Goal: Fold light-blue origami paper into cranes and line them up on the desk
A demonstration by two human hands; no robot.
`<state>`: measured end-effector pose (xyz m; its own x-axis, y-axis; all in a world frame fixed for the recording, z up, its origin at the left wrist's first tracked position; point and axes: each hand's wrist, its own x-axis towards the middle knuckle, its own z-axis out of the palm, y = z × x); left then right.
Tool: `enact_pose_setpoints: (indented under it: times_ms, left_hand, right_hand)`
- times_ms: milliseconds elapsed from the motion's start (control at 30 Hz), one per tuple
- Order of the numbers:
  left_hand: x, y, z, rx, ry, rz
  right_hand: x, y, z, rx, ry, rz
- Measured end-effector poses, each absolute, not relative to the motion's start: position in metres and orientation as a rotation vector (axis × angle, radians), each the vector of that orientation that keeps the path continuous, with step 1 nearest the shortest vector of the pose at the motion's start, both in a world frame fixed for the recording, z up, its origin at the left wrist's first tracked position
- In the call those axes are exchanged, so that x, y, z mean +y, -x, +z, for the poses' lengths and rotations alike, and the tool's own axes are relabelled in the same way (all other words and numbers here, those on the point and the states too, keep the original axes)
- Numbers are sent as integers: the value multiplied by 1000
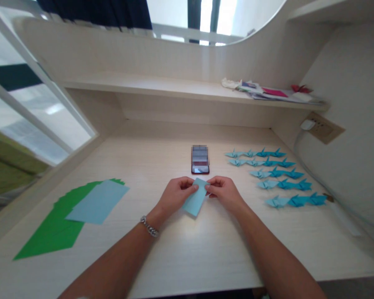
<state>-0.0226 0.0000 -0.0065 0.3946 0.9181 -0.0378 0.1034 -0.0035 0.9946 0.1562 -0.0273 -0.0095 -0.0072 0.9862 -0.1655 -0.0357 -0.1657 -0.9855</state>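
Observation:
A folded piece of light blue origami paper (195, 202) is held at the middle of the desk, tilted slightly. My left hand (179, 192) grips its left edge near the top, thumb on the upper face. On the opposite side, my right hand (223, 191) pinches the top right edge between thumb and fingers. The undersides of the fingers are partly hidden. Just beyond the hands lies a phone (200, 169), its screen blurred out. Several blue paper cranes (277, 201) stand in rows to the right.
A light blue sheet (98, 203) rests on fanned green paper (50, 228) at the left. Behind, a shelf (162, 88) carries a pile of papers (274, 92). A white plug (307, 124) with a cable sits in the right wall's socket (326, 128).

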Motion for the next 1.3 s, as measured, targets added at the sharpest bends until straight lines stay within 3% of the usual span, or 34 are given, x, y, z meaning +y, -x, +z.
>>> enact_pose_setpoints:
  times_ms: [667, 1300]
  left_hand:
    - [-3, 29, 3, 947, -1386, 896]
    - [-9, 27, 8, 950, -1722, 841]
  right_hand:
    - [-33, -163, 4, -924, 1028, 1645]
    - [-35, -160, 3, -1042, 1109, 1543]
